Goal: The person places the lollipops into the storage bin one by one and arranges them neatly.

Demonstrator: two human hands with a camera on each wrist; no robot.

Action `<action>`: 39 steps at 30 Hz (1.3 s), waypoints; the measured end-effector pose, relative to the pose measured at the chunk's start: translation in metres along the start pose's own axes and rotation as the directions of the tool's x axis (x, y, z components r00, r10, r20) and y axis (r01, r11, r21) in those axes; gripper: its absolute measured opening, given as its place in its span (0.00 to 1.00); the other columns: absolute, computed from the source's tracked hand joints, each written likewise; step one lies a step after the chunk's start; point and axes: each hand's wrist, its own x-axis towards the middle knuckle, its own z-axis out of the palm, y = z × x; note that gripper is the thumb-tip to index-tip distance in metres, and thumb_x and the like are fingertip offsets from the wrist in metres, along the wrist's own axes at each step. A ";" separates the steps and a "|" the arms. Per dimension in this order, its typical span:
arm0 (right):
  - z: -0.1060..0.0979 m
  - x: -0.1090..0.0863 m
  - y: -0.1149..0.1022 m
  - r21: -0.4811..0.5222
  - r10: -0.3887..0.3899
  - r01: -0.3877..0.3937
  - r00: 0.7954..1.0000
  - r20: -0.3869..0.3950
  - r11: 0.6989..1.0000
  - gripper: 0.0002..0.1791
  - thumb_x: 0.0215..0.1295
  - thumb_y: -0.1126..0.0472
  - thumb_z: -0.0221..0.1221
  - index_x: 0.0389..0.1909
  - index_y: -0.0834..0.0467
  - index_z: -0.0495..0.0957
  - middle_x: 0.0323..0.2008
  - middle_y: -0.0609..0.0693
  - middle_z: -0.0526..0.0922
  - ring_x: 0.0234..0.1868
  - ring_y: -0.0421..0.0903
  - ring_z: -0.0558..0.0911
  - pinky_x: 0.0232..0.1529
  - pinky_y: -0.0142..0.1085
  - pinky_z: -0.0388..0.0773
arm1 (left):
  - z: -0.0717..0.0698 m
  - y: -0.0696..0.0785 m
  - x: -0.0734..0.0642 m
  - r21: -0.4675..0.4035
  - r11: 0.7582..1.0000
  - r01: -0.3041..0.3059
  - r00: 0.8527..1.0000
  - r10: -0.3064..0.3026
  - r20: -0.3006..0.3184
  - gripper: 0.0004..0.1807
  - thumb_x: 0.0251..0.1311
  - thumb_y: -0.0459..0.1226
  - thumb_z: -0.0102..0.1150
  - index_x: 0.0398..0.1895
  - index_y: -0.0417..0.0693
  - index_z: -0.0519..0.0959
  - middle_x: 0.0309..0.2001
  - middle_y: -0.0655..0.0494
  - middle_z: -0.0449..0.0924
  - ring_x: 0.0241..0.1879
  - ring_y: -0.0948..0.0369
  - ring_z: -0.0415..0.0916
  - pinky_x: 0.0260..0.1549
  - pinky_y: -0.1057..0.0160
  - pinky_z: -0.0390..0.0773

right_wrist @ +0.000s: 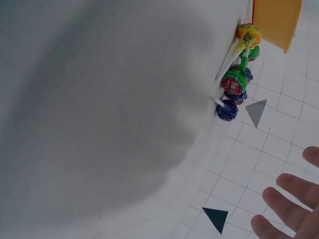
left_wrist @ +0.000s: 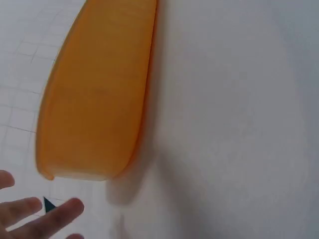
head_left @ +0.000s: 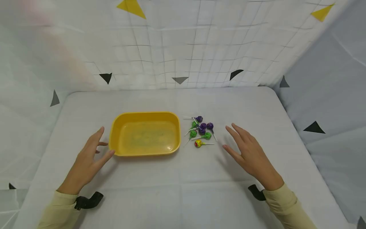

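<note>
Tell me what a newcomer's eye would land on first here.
Probably the yellow tray, left of centre on the white-covered table. Next, the purple, green and yellow-and-red wrapped lollipops, clustered just right of it. Then the two bare hands: left hand near the tray's left end, right hand right of the lollipops.

White-covered table (head_left: 143,203), gridded white sheet (head_left: 171,41) behind, 2 yellow triangles (head_left: 132,9) high on it, dark triangles (head_left: 106,78) lower
</note>
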 end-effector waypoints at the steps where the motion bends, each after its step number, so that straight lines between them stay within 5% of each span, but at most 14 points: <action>1: 0.001 0.000 0.000 0.002 0.002 -0.002 1.000 0.004 1.000 0.42 0.68 0.51 0.68 0.80 0.50 0.61 0.77 0.61 0.64 0.73 0.64 0.68 0.70 0.63 0.64 | 0.003 -0.003 0.002 -0.038 0.999 -0.004 1.000 0.004 -0.004 0.48 0.73 0.46 0.61 0.85 0.64 0.42 0.82 0.49 0.54 0.59 0.55 0.74 0.52 0.60 0.77; 5: 0.003 0.002 -0.001 0.011 -0.002 0.002 1.000 0.014 1.000 0.42 0.68 0.51 0.67 0.80 0.50 0.62 0.77 0.61 0.65 0.73 0.64 0.68 0.69 0.64 0.65 | 0.016 -0.012 0.009 -0.150 0.989 -0.012 0.998 0.003 -0.056 0.42 0.74 0.41 0.59 0.84 0.63 0.49 0.79 0.48 0.60 0.51 0.73 0.72 0.45 0.77 0.71; 8: 0.007 0.005 -0.001 0.014 -0.025 0.024 1.000 0.009 1.000 0.41 0.68 0.52 0.68 0.79 0.51 0.62 0.76 0.61 0.66 0.72 0.64 0.69 0.69 0.64 0.66 | 0.022 -0.016 0.011 -0.205 0.979 -0.016 0.995 -0.005 -0.104 0.39 0.75 0.39 0.57 0.84 0.62 0.53 0.79 0.49 0.62 0.48 0.79 0.70 0.46 0.81 0.69; 20: 0.017 0.023 0.003 -0.012 -0.112 0.111 0.992 -0.053 0.994 0.32 0.67 0.52 0.69 0.69 0.56 0.75 0.63 0.57 0.82 0.62 0.59 0.81 0.64 0.57 0.75 | 0.038 -0.021 0.011 -0.254 0.967 -0.023 0.990 -0.014 -0.142 0.35 0.77 0.36 0.54 0.83 0.57 0.57 0.75 0.41 0.67 0.44 0.77 0.70 0.47 0.84 0.67; 31: 0.027 0.059 0.014 0.097 0.004 -0.014 0.994 0.107 0.995 0.22 0.72 0.55 0.65 0.63 0.57 0.80 0.56 0.55 0.87 0.51 0.54 0.87 0.50 0.53 0.83 | 0.042 -0.024 0.012 -0.303 0.953 -0.028 0.988 -0.021 -0.155 0.35 0.76 0.35 0.54 0.82 0.58 0.57 0.73 0.40 0.69 0.43 0.77 0.72 0.46 0.85 0.68; 39: 0.038 0.079 0.025 0.115 0.046 -0.068 0.982 0.181 0.991 0.23 0.72 0.54 0.65 0.64 0.56 0.79 0.58 0.54 0.86 0.49 0.51 0.87 0.51 0.52 0.82 | 0.043 -0.023 0.010 -0.315 0.949 -0.033 0.988 -0.017 -0.155 0.34 0.77 0.35 0.54 0.82 0.57 0.58 0.72 0.39 0.69 0.42 0.76 0.72 0.46 0.85 0.69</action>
